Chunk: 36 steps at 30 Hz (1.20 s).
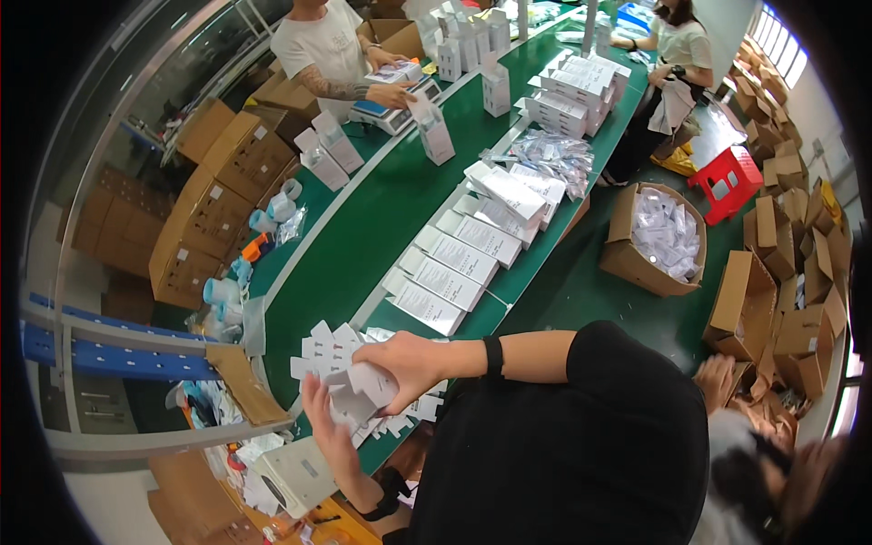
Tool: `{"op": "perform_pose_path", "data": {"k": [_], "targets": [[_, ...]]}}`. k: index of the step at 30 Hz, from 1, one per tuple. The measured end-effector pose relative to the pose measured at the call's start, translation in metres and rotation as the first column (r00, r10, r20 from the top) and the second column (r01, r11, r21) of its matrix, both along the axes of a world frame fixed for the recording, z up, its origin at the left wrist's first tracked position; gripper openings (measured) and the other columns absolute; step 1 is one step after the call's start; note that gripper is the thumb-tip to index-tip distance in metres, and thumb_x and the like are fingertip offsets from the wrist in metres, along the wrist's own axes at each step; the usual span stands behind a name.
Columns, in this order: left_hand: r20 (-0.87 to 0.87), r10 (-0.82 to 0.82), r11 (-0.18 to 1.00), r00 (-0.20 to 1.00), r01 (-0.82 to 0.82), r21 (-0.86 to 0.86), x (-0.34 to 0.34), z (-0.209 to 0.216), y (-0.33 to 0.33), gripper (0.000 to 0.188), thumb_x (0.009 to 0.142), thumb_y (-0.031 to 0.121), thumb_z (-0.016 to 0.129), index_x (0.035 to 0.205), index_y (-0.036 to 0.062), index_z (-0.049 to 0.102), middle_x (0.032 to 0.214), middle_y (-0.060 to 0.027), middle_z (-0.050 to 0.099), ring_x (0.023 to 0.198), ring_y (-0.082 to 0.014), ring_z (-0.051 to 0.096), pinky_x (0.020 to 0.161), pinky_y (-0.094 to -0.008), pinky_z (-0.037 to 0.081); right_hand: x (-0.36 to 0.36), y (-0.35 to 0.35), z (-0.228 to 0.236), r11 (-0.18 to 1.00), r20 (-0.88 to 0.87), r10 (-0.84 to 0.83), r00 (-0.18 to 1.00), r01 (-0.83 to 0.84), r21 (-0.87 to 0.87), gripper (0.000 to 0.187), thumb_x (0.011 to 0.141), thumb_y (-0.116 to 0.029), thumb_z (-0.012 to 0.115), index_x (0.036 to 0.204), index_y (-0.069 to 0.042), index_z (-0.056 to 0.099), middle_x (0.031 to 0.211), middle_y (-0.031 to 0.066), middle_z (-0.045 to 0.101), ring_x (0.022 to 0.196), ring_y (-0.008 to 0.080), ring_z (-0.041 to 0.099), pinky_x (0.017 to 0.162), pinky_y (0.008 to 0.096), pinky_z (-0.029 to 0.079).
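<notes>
A white cardboard box (372,388) with its flaps standing open is held over the near end of the green table. My right hand (411,363) grips its right side, with thumb and fingers wrapped round the carton wall. My left hand (333,434) is at the box's left side, fingers stretched out and apart; whether they touch the wall is hard to see. Just beyond the hands, flat white cartons (322,350) with printed faces lie on the table. A row of white boxes with raised flaps (442,282) lies farther along the right edge.
Clear plastic packets (549,154) lie on the green table (377,209) beside stacked white boxes (572,91). A co-worker (331,50) across the table handles boxes by a scale. An open carton of plastic packets (654,232) and a red stool (727,184) stand on the right. A metal frame (136,336) borders the left.
</notes>
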<state>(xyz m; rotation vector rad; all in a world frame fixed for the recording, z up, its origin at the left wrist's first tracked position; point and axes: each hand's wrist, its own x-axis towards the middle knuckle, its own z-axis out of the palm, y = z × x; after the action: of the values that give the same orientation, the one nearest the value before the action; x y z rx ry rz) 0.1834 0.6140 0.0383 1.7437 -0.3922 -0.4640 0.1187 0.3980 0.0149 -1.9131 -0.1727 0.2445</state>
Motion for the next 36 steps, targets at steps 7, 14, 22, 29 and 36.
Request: {"op": "perform_pose_path", "data": {"k": [7, 14, 22, 29, 36], "targets": [[0.446, -0.053, 0.949, 0.893, 0.184, -0.255, 0.03, -0.042, -0.024, 0.083, 0.086, 0.028, 0.081, 0.153, -0.0005, 0.041, 0.151, -0.021, 0.049, 0.132, -0.0313, 0.053, 0.109, -0.0426, 0.045, -0.003, 0.023, 0.006, 0.809, 0.433, -0.575, 0.694, 0.407, 0.423, 0.065, 0.085, -0.032, 0.077, 0.138, -0.002, 0.053, 0.118, 0.0154, 0.068, 0.116, 0.0314, 0.066, 0.098, 0.0377, 0.051], [0.263, -0.252, 0.927, 0.931, 0.31, -0.209, 0.01, -0.049, -0.062, 0.042, 0.105, 0.018, 0.055, 0.144, 0.0048, 0.046, 0.152, -0.0161, 0.045, 0.139, -0.0299, 0.048, 0.121, -0.0432, 0.034, -0.028, 0.036, 0.027, 0.651, 0.314, -0.759, 0.57, 0.649, 0.394, 0.037, 0.094, -0.013, 0.059, 0.128, 0.001, 0.061, 0.125, 0.0179, 0.064, 0.119, 0.0328, 0.061, 0.104, 0.04, 0.047], [0.02, -0.437, 0.722, 0.899, 0.364, -0.588, -0.002, -0.071, -0.065, 0.034, 0.103, 0.009, 0.043, 0.136, 0.0044, 0.053, 0.154, -0.0164, 0.044, 0.14, -0.0245, 0.046, 0.115, -0.0428, 0.039, -0.037, 0.029, -0.018, 0.586, 0.261, -0.808, 0.528, 0.668, 0.459, 0.04, 0.083, -0.002, 0.058, 0.122, -0.001, 0.065, 0.121, 0.0173, 0.063, 0.115, 0.0331, 0.062, 0.1, 0.0404, 0.048], [-0.248, -0.476, 0.874, 0.844, 0.422, -0.242, -0.006, -0.09, -0.056, 0.047, 0.103, 0.021, 0.051, 0.144, -0.0022, 0.048, 0.16, -0.0204, 0.039, 0.144, -0.0267, 0.043, 0.115, -0.0407, 0.042, -0.051, 0.038, -0.003, 0.594, 0.246, -0.789, 0.563, 0.802, 0.069, 0.043, 0.079, -0.004, 0.061, 0.121, -0.001, 0.063, 0.12, 0.0176, 0.063, 0.117, 0.0352, 0.061, 0.103, 0.039, 0.047], [0.174, -0.352, 0.904, 0.92, 0.382, -0.193, -0.017, -0.071, -0.042, 0.063, 0.093, 0.023, 0.069, 0.148, 0.0016, 0.048, 0.156, -0.0207, 0.045, 0.149, -0.0276, 0.04, 0.118, -0.0448, 0.038, -0.054, 0.024, 0.008, 0.664, 0.202, -0.746, 0.634, 0.688, 0.295, 0.053, 0.077, -0.013, 0.074, 0.126, -0.002, 0.058, 0.13, 0.02, 0.06, 0.118, 0.0399, 0.061, 0.103, 0.041, 0.049]]}}
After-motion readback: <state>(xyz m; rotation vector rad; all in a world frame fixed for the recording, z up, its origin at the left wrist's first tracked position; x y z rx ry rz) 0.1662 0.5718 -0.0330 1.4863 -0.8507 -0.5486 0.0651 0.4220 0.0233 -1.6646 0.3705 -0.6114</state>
